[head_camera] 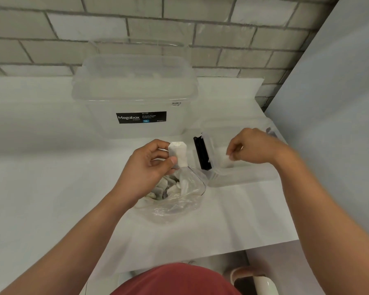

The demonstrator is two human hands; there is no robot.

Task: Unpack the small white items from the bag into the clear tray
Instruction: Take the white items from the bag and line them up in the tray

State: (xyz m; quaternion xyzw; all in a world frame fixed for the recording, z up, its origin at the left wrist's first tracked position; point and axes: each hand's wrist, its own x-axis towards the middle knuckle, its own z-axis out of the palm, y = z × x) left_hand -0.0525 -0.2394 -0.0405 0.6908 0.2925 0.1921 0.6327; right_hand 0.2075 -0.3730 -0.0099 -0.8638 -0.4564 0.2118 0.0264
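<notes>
Small white items (164, 187) lie piled in the open clear bag (179, 206), mid-bench (51, 188), just in front of the person. The left hand (149, 165) is above the bag mouth, thumb and fingers pinching one white sachet (178, 152), held upright. A second white piece (184, 184) hangs below it into the bag; can't tell if the two are joined. The right hand (255, 145) is over the clear tray (243, 179), fingers curled, thumb and forefinger pinching another white item (227, 160) low inside the tray. Can't tell if that item touches the tray floor. The tray sits just right of the bag, close to touching it, with a black label (202, 153) on its left end wall. Behind both is a big clear storage box (134, 96), lid on, with a black "Megabox" sticker (141, 117) on the front. Grey brick wall (51, 28) at the back, pale panel (339, 103) on the right. Red shirt (175, 279) at the bottom edge.
</notes>
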